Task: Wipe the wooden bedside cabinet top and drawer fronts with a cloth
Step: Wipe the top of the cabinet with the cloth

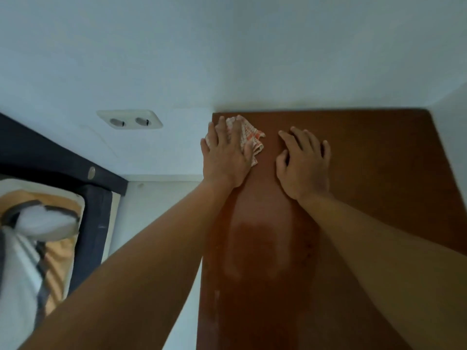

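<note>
The wooden cabinet top (366,160) is a reddish-brown slab that runs from the bottom of the view up to the wall. My left hand (226,157) lies flat on a white cloth with orange checks (252,136), pressing it onto the top's far left corner, right at the left edge. Part of the cloth sticks out past my fingers. My right hand (303,162) rests palm down on the bare wood just right of the cloth, fingers spread, holding nothing. A glossy patch shows on the wood between my forearms. The drawer fronts are out of view.
A pale wall stands directly behind the cabinet, with a double socket (130,121) to its left. The bed's dark frame (60,157) and bedding (32,223) fill the lower left. A strip of light floor (156,210) separates bed and cabinet.
</note>
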